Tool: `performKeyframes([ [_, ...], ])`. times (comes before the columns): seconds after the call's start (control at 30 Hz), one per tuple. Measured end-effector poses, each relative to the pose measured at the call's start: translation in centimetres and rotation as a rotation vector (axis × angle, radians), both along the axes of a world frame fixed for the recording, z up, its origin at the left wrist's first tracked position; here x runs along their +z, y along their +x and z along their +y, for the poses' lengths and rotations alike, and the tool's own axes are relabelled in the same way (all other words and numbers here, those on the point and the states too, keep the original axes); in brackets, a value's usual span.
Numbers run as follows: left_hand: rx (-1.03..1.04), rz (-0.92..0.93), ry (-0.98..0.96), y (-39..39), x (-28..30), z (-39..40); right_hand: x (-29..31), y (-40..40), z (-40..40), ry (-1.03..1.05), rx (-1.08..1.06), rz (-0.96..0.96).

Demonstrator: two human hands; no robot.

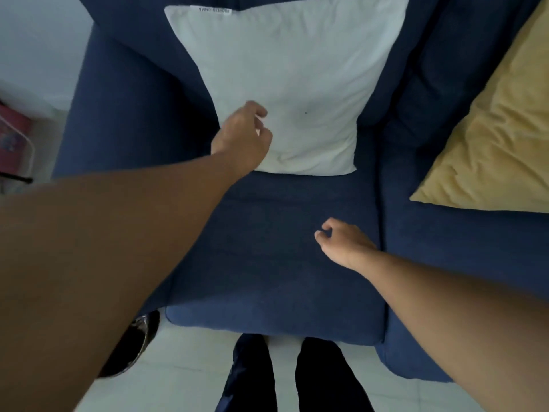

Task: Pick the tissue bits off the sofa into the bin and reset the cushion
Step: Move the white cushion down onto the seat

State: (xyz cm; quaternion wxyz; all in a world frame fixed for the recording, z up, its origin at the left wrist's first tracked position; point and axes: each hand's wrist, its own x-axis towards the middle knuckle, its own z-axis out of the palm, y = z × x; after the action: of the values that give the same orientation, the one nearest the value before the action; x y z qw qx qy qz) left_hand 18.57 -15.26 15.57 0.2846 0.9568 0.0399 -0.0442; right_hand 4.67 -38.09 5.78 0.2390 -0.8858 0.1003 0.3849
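A white cushion [285, 84] leans upright against the backrest of the blue sofa [267, 248]. My left hand [242, 138] is at the cushion's lower left edge, fingers loosely curled, with nothing visibly held. My right hand [341, 242] hovers over the right part of the seat, thumb and forefinger close together with nothing between them. I see no tissue bits on the seat. The bin [139, 337], lined with a black bag, stands on the floor at the sofa's front left corner, mostly hidden behind my left forearm.
A yellow cushion [490, 138] lies on the sofa's right seat. My legs in dark trousers [285, 379] stand on the pale tiled floor right in front of the seat. A pink item behind a white wire frame [15, 138] sits at the far left.
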Motion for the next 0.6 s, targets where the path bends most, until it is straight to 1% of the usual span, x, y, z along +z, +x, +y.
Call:
performKeyframes([
  [0.07, -0.062, -0.129, 0.094, 2.7, 1.7, 0.0, 0.2, 0.0, 0.2, 0.003, -0.010, -0.012],
  [0.13, -0.085, -0.256, 0.230, 5.2, 3.3, 0.0, 0.4, 0.3, 0.4, -0.002, -0.024, -0.036],
  [0.2, -0.094, -0.322, 0.359, 7.2, 4.4, -0.2, 0.9, 0.8, 0.5, -0.019, -0.040, -0.106],
  [0.27, -0.125, -0.272, 0.437, 8.8, 4.8, -0.1, 1.7, 1.6, 0.3, -0.034, -0.057, -0.224],
  [0.33, -0.152, -0.130, 0.419, 9.9, 4.7, 0.5, 2.8, 2.8, 0.0, -0.041, -0.051, -0.354],
  [0.43, -0.180, 0.056, 0.367, 9.9, 3.5, 1.6, 5.0, 4.9, 0.3, -0.020, 0.106, -0.528],
  [0.5, -0.188, 0.079, 0.372, 8.6, 2.4, 2.1, 6.8, 6.4, 1.1, 0.017, 0.238, -0.664],
  [0.6, -0.160, 0.028, 0.377, 5.3, 0.6, 3.2, 10.1, 9.2, 3.4, 0.116, 0.341, -0.914],
])
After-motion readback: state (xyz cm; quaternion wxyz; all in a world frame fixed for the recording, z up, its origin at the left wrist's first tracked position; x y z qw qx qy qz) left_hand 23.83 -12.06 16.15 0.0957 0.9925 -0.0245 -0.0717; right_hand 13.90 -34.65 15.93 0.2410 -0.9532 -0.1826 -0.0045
